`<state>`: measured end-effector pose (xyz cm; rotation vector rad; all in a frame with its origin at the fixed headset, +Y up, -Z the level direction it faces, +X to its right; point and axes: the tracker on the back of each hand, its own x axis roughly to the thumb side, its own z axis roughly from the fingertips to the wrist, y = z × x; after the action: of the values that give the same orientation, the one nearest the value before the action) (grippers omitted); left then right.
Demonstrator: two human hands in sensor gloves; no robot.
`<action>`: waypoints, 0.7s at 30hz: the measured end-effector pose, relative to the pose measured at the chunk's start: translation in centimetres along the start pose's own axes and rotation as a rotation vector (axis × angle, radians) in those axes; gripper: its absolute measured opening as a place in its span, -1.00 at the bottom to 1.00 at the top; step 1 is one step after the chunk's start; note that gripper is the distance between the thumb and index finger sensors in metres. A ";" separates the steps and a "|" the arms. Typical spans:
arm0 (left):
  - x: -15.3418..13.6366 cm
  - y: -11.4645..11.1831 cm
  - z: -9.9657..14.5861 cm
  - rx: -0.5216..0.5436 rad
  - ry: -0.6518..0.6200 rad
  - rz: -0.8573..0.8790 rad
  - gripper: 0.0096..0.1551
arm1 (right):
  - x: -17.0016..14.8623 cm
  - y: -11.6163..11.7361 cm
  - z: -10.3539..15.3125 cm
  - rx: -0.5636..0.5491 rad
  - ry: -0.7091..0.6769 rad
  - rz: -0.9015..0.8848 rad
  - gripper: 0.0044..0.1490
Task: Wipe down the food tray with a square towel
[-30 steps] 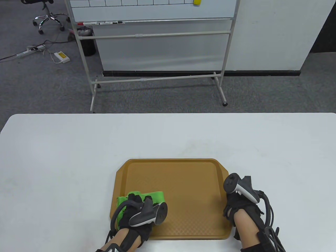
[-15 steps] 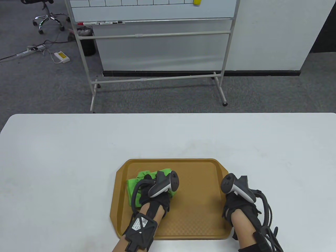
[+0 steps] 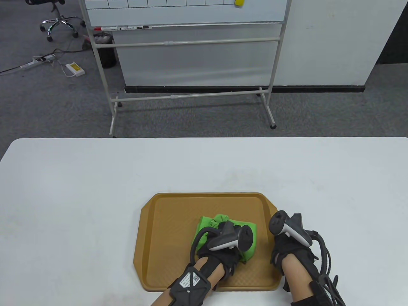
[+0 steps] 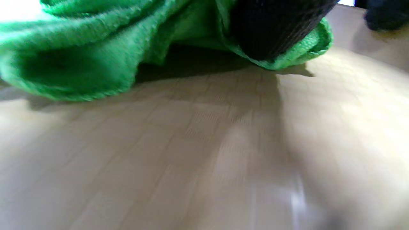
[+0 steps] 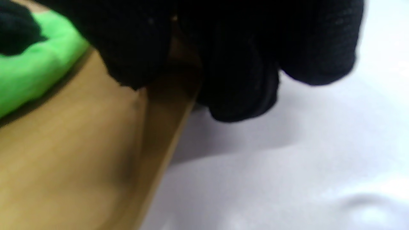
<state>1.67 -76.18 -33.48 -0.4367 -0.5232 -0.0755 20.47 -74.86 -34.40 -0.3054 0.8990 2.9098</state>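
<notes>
Left grip (image 3: pixel 223 247) presses towel (image 3: pixel 247 228) (bunched), tray (image 3: pixel 165 223)

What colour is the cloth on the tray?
Bright green. The crumpled square towel shows best in the table view.

You're working in an office or lab. Past your fingers, beyond the far edge of the white counter (image 3: pixel 95 178), grey carpet (image 3: pixel 47 105) covers the floor. A rolling whiteboard (image 3: pixel 191 12) on a white tube frame stands straight ahead, with markers (image 3: pixel 122 28) on its ledge and a yellow magnet (image 3: pixel 239 3) on its face. Far off to the left of your fingers you can see a swivel chair (image 3: pixel 57 19), a power strip (image 3: pixel 36 62) with trailing cables, and a dark bin (image 3: pixel 105 47).
</notes>
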 end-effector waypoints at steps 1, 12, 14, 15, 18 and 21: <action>-0.2 -0.2 0.6 -0.009 -0.011 -0.012 -0.26 | 0.0 0.0 0.0 0.001 -0.001 -0.004 0.11; -4.4 -2.7 7.2 0.006 -0.010 -0.034 -0.27 | -0.3 0.1 0.0 0.005 0.003 -0.030 0.09; -5.6 -3.0 8.1 0.000 0.006 -0.031 -0.28 | -0.4 0.1 0.0 0.007 0.001 -0.037 0.09; -6.4 -3.0 8.5 -0.003 0.016 -0.036 -0.28 | -0.5 0.1 0.0 0.008 0.000 -0.041 0.09; -8.5 -3.2 9.1 0.001 0.063 -0.003 -0.30 | -0.6 0.1 0.0 0.010 -0.001 -0.048 0.09; -10.3 -3.3 9.5 0.029 0.109 0.011 -0.31 | -0.6 0.0 0.0 0.010 0.000 -0.041 0.09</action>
<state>-12.28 -75.55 -30.02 -0.4047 -0.4147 -0.0808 21.02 -74.89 -34.26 -0.3195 0.8955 2.8669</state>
